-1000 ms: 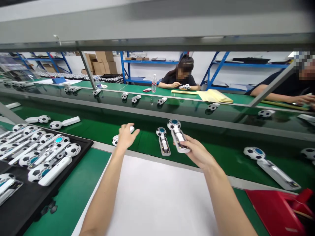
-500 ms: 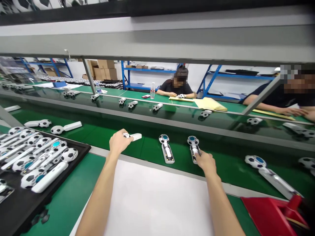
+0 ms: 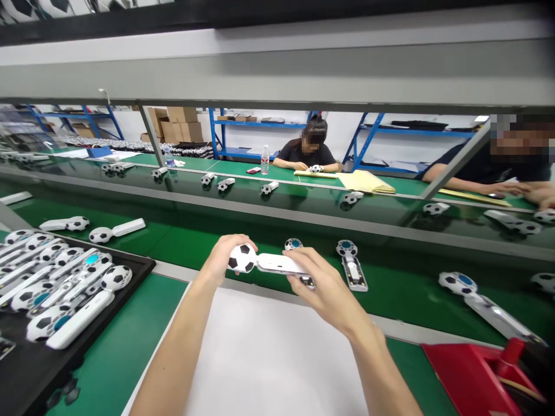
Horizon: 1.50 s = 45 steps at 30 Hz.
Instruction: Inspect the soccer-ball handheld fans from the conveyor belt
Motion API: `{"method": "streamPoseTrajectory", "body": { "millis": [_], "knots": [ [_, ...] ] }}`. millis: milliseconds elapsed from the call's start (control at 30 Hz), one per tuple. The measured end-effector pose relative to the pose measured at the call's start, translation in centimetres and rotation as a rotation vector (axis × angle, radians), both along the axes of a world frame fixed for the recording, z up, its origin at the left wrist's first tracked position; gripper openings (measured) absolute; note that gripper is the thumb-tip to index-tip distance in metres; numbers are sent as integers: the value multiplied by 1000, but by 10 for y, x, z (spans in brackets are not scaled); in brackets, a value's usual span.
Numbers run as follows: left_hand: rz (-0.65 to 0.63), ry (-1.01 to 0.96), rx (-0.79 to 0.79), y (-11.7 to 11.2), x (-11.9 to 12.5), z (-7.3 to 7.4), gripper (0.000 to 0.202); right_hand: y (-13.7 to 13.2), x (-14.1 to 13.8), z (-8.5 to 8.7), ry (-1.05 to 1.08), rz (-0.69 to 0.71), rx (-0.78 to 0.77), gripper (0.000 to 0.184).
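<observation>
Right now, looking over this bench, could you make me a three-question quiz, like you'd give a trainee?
1. Multiple choice: which part of the held soccer-ball-headed device does the left hand grip?
a) the ball head
b) the far end of the handle
c) no part

2. True or false: the black tray lies to the left of the white sheet.

3. Short answer: on the green belt, just to the right of the right hand, lies another ball-headed unit. What colour is the disc on its head?

Key: 1. a; 2. true; 3. blue.
</observation>
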<state>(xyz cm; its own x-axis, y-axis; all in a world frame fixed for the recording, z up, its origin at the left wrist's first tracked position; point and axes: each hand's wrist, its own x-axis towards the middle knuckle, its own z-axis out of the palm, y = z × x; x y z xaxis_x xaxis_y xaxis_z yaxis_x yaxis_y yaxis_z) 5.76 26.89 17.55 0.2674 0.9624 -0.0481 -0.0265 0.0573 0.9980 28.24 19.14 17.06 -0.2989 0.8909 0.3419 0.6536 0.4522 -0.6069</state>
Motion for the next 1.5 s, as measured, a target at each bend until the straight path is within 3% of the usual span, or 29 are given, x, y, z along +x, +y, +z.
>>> {"method": "streamPoseTrajectory", "body": {
  "millis": [167,367,500,600,767,933,1133,1333,1500],
  "knots": [
    [19,-65,-54,0,-2,0,49,2,9,-5,-40,-7,1,37],
    [-52,-323,81,-7,-7,10,46,3,9,-7,68,-49,-94,38],
    [-14,-281,156,-13,-8,15,34,5,5,-12,205,-20,-224,33],
    [-48,-217,211,-15,-9,16,36,6,2,-16,224,-32,-219,33],
    [-136,-186,283,-17,-6,14,67,5,-5,-21,270,-21,-179,34],
    [-128,-276,372,-22,11,9,96,1,-22,-20,622,101,-314,39],
    [-24,-315,396,-27,28,5,81,-1,-29,-15,836,130,-385,38],
    [38,-360,358,-21,28,2,81,-4,-25,-13,796,259,-437,44],
    [40,-356,319,-23,30,3,84,-4,-25,-17,819,205,-370,41]
  ]
}}
